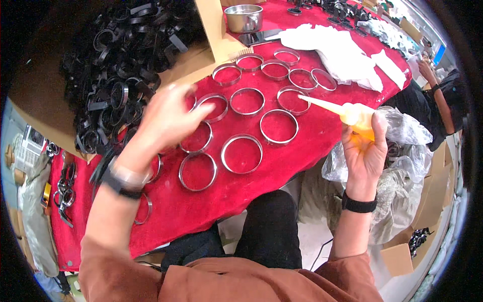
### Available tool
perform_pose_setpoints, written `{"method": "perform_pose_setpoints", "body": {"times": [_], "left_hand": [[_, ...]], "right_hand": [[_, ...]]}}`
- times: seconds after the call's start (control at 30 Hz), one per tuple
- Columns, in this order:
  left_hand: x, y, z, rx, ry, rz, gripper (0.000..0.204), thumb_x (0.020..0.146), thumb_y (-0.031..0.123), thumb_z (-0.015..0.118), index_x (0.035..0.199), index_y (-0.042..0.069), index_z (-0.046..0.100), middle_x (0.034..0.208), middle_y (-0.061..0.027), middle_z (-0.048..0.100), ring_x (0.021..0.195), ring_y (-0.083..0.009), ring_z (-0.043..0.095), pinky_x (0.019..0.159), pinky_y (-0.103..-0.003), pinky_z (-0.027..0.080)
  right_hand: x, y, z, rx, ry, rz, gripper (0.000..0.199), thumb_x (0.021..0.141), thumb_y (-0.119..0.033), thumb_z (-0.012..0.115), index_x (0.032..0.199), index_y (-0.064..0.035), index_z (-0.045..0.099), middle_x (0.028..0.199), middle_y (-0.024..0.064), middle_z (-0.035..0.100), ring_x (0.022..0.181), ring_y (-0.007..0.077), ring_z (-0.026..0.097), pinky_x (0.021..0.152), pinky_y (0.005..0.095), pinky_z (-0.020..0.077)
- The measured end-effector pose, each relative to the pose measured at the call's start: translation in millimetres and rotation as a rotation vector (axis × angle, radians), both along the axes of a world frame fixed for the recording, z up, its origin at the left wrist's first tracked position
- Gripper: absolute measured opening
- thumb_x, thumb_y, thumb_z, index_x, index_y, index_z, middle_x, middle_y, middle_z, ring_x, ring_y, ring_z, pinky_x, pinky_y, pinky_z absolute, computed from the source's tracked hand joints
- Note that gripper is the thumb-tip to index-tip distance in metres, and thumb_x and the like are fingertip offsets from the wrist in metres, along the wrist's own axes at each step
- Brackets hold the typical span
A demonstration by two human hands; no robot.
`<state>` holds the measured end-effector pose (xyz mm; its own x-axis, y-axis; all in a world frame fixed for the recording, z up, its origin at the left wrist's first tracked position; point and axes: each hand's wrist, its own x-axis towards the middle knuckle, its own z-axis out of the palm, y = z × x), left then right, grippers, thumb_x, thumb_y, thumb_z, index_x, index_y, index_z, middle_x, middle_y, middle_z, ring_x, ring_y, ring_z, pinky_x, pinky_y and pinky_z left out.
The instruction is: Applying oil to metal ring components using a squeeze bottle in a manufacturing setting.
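Note:
My right hand (363, 156) grips a small squeeze bottle (360, 117) with yellow-orange liquid and a long pale nozzle. The nozzle points left, its tip beside the rim of a thin metal ring (278, 127) group's upper neighbour. Blurred by motion, my left hand (171, 116) hovers over the left-hand rings, thumb spread from the fingers; I see nothing held in it. Several silvery rings lie apart or touching on the red cloth (236, 196), among them a large ring (242, 172) near its front edge.
A cardboard box (216, 30) full of black ring-shaped parts (121, 65) stands at the left. Behind the rings are a metal pot (244, 19), a dark flat phone-like object (259, 38) and white cloth (347, 60). Plastic bags (402, 166) sit at right, near another person's arm (438, 98).

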<state>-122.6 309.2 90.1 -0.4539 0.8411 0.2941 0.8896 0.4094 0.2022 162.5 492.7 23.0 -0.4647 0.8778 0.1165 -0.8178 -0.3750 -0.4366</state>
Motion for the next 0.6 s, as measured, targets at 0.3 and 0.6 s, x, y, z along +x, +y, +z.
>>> {"method": "perform_pose_setpoints", "body": {"times": [0.3,0.6], "left_hand": [[-42,138,-39,-0.15,0.05,0.215,0.054,0.067,0.04,0.07,0.1,-0.002,0.063,0.102,-0.0187,0.063,0.094,-0.0306,0.062,0.086,-0.038,0.049],[7,86,6,0.116,-1.63,-0.305,0.036,0.085,0.025,0.055,0.11,-0.002,0.055,0.094,-0.0144,0.062,0.077,-0.0212,0.062,0.071,-0.035,0.054]], "right_hand": [[-3,-2,-4,-0.062,-0.08,0.011,0.024,0.085,-0.012,0.061,0.107,-0.0059,0.053,0.103,0.0118,0.062,0.094,0.0258,0.062,0.07,0.0393,0.057],[-39,-3,13,0.31,-0.201,-0.2,0.022,0.084,-0.008,0.061,0.103,-0.001,0.054,0.096,0.0117,0.063,0.085,0.0204,0.064,0.068,0.0328,0.0556]]}}
